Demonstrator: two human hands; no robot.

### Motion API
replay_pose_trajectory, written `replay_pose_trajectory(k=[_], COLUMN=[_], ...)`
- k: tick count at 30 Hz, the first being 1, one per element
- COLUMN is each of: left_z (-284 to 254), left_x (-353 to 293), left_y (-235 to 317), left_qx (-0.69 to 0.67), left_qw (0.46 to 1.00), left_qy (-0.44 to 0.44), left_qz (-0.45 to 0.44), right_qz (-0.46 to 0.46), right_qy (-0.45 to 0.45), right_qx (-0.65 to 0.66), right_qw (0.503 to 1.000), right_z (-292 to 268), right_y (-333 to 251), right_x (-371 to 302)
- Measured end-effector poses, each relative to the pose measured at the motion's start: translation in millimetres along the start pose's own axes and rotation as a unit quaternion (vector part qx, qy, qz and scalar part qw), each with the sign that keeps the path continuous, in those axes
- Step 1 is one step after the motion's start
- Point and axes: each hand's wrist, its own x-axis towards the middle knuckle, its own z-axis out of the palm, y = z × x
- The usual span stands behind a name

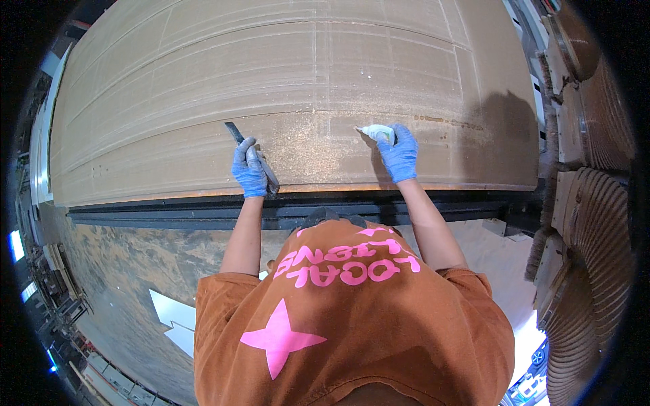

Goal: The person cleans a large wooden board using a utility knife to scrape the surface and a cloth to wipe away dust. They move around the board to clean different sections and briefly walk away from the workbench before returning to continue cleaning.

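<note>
My left hand (pixel 249 170), in a blue and grey work glove, is closed around a dark, narrow scraper-like tool (pixel 233 130). Its flat end points up and to the left, and its other end sticks out below my palm. In a matching glove, my right hand (pixel 401 155) grips a small white squeeze bottle (pixel 376 131) with a bit of green on it. The bottle lies nearly sideways, its narrow tip pointing left just over the brown board (pixel 203 81). Between my hands, pale sawdust (pixel 305 149) is scattered on the board's near part.
Shallow grooves and pale lines cross the board. A brown crumbly streak (pixel 450 123) runs right of the bottle. Along the board's near edge lies a black rail (pixel 169 211). Large ribbed hoses (pixel 589 223) and bristle strips stand at the right. White sheets (pixel 172 314) lie on the dusty floor.
</note>
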Motion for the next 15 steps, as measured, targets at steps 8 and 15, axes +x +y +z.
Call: replay_pose_trajectory(k=[8, 15], left_z=[-4.1, -2.8], left_x=[1.7, 1.1], left_y=[-9.7, -7.9], left_qx=[0.019, 0.010], left_qw=[1.000, 1.000], left_qy=[-0.017, -0.005], left_qz=[0.001, 0.000], right_qz=[-0.019, 0.025], right_qy=[0.012, -0.040], right_qx=[0.008, -0.002], right_qw=[1.000, 0.999], right_z=[2.2, -5.0], right_y=[-1.2, -16.0], right_x=[0.5, 3.5])
